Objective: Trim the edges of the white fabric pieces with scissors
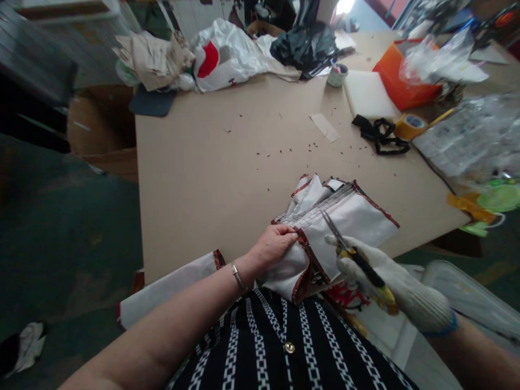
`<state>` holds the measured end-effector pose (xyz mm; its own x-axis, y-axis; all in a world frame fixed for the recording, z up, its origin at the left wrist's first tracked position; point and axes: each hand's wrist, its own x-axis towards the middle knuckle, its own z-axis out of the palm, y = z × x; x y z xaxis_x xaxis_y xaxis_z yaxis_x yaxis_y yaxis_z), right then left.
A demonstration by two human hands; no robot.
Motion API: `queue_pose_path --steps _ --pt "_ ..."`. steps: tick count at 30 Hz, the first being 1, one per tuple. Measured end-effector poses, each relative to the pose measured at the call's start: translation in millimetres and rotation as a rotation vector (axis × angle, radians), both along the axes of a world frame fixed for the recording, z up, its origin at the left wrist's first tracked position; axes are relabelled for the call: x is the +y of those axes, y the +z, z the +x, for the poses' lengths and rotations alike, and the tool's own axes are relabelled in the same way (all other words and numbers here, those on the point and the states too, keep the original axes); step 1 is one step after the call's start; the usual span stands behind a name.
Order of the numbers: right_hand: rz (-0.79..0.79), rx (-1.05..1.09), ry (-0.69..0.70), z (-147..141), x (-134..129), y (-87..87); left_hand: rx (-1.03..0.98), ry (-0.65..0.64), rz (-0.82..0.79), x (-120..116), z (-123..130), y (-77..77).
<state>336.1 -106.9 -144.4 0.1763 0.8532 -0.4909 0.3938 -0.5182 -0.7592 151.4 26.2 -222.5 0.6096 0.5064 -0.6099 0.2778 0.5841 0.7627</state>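
A stack of white cloth bags with dark red trim point(345, 216) lies at the near edge of the cardboard-covered table point(227, 162). My bare left hand point(273, 245) grips the stack's near left corner, fingers curled over the trim. My right hand point(377, 276), in a white knit glove, holds small yellow-handled scissors point(349, 252), their thin blades pointing up-left over the white cloth. A silver bracelet sits on my left wrist.
At the back lie crumpled paper point(154, 57), a white and red plastic bag point(227, 54) and a black bag point(304, 43). To the right: a cup point(336, 75), white board point(368, 93), orange box point(400, 81), black strap point(379, 135), tape roll point(410, 125), clear plastic sheets point(467, 135).
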Motion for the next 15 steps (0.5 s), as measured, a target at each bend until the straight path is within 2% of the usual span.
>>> queue_pose_path --steps 2,5,9,15 --pt "-0.018 0.159 0.061 -15 -4 -5.1 -0.004 0.017 -0.023 0 0 -1.1" --pt "0.016 0.266 0.091 -28 -5 -10.2 -0.005 0.056 -0.041 1 0 0.2" --pt "0.020 0.298 0.095 -33 -3 -14.4 -0.022 0.107 -0.064 2 -1 4.1" --pt "0.007 0.314 0.091 -34 4 -19.3 -0.056 0.089 -0.042 -1 -3 1.7"
